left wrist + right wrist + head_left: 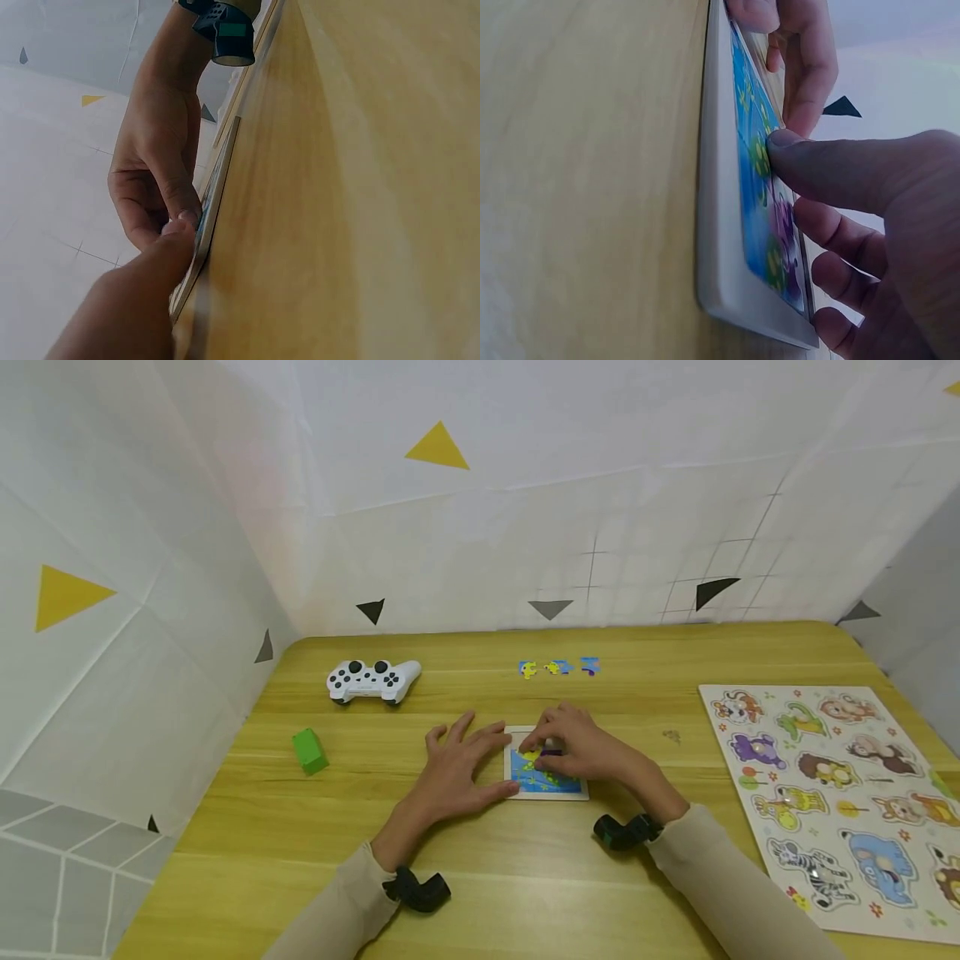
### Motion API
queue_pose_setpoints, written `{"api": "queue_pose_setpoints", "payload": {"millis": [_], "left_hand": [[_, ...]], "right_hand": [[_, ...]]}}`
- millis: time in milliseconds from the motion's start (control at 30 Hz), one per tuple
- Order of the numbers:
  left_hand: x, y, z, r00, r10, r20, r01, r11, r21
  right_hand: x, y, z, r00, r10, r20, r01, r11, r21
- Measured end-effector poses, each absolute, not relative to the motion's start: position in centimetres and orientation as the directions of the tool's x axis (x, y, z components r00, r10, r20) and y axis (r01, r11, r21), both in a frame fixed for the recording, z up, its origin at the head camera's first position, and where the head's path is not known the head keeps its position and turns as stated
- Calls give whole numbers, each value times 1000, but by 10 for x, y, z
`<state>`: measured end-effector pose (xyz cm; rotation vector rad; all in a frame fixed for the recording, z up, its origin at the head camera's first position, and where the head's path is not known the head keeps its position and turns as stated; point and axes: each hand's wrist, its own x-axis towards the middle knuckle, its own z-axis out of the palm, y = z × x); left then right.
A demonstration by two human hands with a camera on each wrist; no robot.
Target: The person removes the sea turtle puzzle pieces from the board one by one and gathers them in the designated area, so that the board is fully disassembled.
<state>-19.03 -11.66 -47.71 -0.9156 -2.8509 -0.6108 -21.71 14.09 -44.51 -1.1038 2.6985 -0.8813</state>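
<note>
Right hand (588, 747): hunched over the puzzle tray (551, 796), touched its picture (551, 782); couldn't tell if pinching anything.
Left hand (453, 768): splayed, gripped nothing, rested at the tray's left edge.
Trouble: could've skidded the tray or buckled the picture, if pressed crooked or steadied lightly.
Right wrist view: showed the tray's side wall (720, 225), lost from the head.
Loose pieces (562, 667): lay beyond the tray, head view only.

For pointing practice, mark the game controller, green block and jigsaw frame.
Game controller (368, 682), head view, body's middle.
Green block (307, 746), head view, top face.
Jigsaw frame (719, 187), right wrist view, pale rim.
</note>
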Motion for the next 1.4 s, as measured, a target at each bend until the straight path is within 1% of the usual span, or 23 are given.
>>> {"api": "queue_pose_setpoints", "payload": {"millis": [133,267,400,500,800,1033,1200,1400], "left_hand": [[-191,-119,-478,-795,564,223,604,698,385],[-193,-123,-475,-738,634,233,663,615,427],[-193,-128,-471,-661,721,207,731,556,395],[-192,-129,-470,-627,756,187,760,542,359],[-195,-130,-471,-613,769,182,771,532,351],[-194,-129,-471,-615,767,184,768,529,360],[-192,-128,-471,-625,761,173,758,540,366],[-192,-127,-471,-631,755,178,755,545,364]], "right_hand": [[-218,142,-444,-733,-669,126,-611,565,-554],[-219,144,-444,-742,-660,119,-597,569,-566],[-220,146,-445,-747,-654,116,-590,572,-570],[-221,146,-445,-746,-656,116,-590,569,-573],[-221,147,-445,-741,-659,129,-596,557,-578],[-220,146,-446,-740,-657,144,-599,545,-586],[-219,145,-447,-738,-657,150,-591,524,-613],[-220,143,-449,-722,-671,168,-587,465,-663]]}}
